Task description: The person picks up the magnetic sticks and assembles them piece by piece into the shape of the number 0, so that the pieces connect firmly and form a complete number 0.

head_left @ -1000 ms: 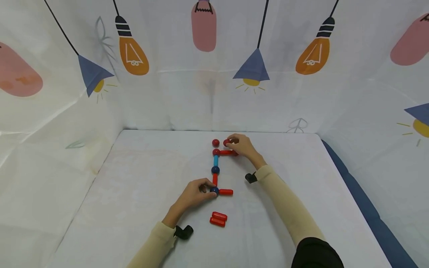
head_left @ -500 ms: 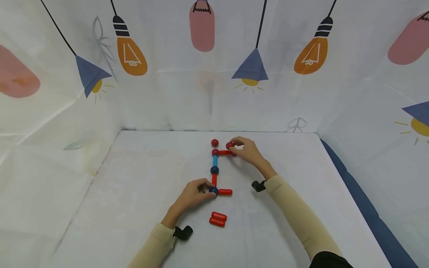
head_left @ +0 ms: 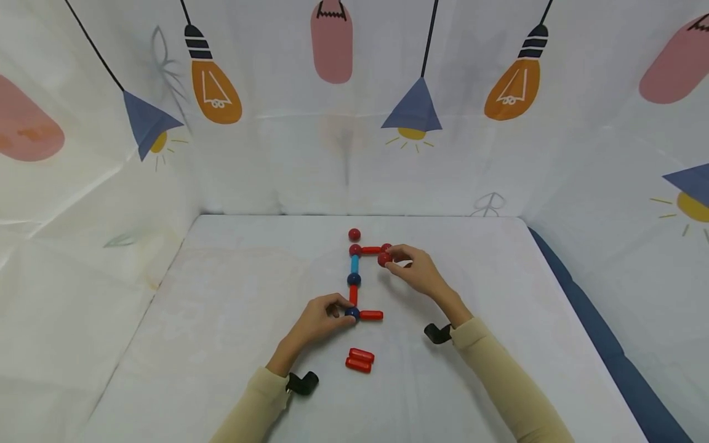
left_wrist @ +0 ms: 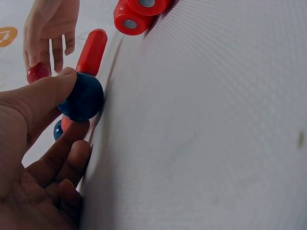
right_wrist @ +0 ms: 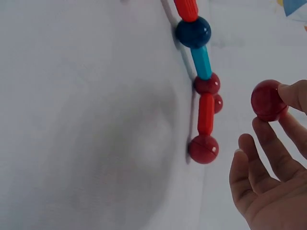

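Observation:
My left hand (head_left: 321, 318) pinches the near dark blue ball (left_wrist: 85, 97) between thumb and finger. From that ball a red rod (head_left: 371, 315) points right, and another red rod (head_left: 353, 295) runs back to a second blue ball (head_left: 354, 279). Beyond it come a light blue rod (right_wrist: 201, 62), a red ball (right_wrist: 207, 84), a red rod (right_wrist: 206, 114) and an end red ball (right_wrist: 203, 149), all joined on the table. Held up in my right hand (head_left: 418, 271) is a separate red ball (right_wrist: 268, 100), gripped by thumb and fingertips, apart from the chain in the right wrist view.
One loose red ball (head_left: 354, 234) lies behind the chain near the table's back edge. Two red rods (head_left: 360, 360) lie side by side at the front, metal discs showing on their ends. A white printed curtain (head_left: 266, 154) stands behind the white table (head_left: 249, 264).
The right hand has carried its red ball toward the person and slightly right, from behind the red rod to its near side. The left hand keeps its hold on the blue ball.

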### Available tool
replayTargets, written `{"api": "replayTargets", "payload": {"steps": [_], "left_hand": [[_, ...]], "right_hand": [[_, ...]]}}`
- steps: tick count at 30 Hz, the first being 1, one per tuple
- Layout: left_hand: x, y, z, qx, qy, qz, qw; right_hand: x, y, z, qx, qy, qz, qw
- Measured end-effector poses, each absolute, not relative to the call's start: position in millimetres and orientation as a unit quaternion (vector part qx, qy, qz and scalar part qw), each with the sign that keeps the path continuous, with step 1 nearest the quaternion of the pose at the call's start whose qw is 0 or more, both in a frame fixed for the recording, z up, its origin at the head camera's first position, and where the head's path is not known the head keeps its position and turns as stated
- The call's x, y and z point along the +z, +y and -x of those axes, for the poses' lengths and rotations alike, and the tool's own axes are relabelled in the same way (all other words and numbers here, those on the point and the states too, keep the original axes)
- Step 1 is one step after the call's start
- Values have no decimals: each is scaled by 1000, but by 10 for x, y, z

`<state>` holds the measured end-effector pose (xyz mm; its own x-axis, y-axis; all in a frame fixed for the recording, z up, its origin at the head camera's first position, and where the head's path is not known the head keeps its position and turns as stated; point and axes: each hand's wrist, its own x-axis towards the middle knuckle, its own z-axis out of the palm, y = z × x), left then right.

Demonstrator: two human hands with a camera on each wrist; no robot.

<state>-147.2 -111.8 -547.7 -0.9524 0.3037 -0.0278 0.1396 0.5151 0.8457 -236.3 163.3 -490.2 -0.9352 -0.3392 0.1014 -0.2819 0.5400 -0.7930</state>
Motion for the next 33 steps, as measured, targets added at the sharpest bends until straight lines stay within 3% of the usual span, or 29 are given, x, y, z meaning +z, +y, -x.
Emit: {"api": "replayTargets", "payload": {"steps": [24, 33], "left_hand": [[-5473, -1135, 1465, 483, 862, -122, 93], [-5489, -1137, 1473, 482, 862, -126, 92]], "right_hand": [[-5245, 1642, 1814, -442, 871, 192, 96], [-5319, 1732, 1699, -435, 876, 186, 94]]}}
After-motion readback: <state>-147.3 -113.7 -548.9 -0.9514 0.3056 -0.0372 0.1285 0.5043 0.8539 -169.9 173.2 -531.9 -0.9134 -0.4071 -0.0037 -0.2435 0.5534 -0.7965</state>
